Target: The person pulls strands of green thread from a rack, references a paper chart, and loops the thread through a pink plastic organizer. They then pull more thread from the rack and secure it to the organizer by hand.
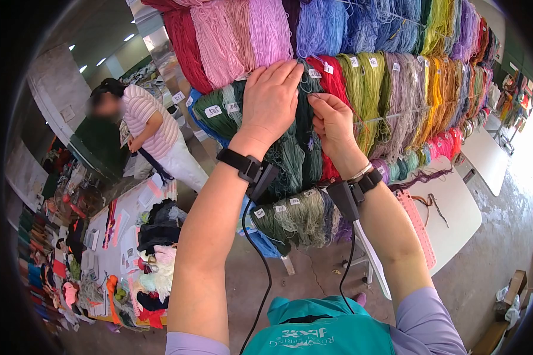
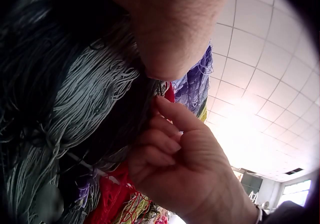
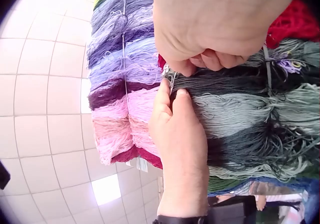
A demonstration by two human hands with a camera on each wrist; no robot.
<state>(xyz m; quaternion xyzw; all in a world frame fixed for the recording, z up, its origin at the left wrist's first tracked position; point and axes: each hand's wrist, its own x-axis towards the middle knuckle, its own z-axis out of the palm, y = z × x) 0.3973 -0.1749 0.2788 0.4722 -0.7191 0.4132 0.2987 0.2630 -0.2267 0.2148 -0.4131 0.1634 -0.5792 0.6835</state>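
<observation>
Hanks of yarn hang in rows, with dark green yarn (image 1: 302, 121) between my hands. My left hand (image 1: 271, 99) lies over the top of the dark green hanks, its fingers mostly straight and pointing up toward the pink row. My right hand (image 1: 336, 123) has curled fingers and pinches strands of the dark green yarn between thumb and forefinger, just below a numbered tag (image 1: 314, 73). In the right wrist view the left thumb and fingers (image 3: 164, 99) rest at the top of the dark hank, close beside the right fingertips. Grey-green yarn (image 3: 230, 115) hangs next to it.
Red yarn (image 1: 331, 77) and olive yarn (image 1: 361, 89) hang to the right, pink yarn (image 1: 219, 41) above. White tables (image 1: 456, 219) stand at the right. At left, a person (image 1: 151, 121) stands behind a table piled with dark yarn (image 1: 160, 222). Cables run from both wrists.
</observation>
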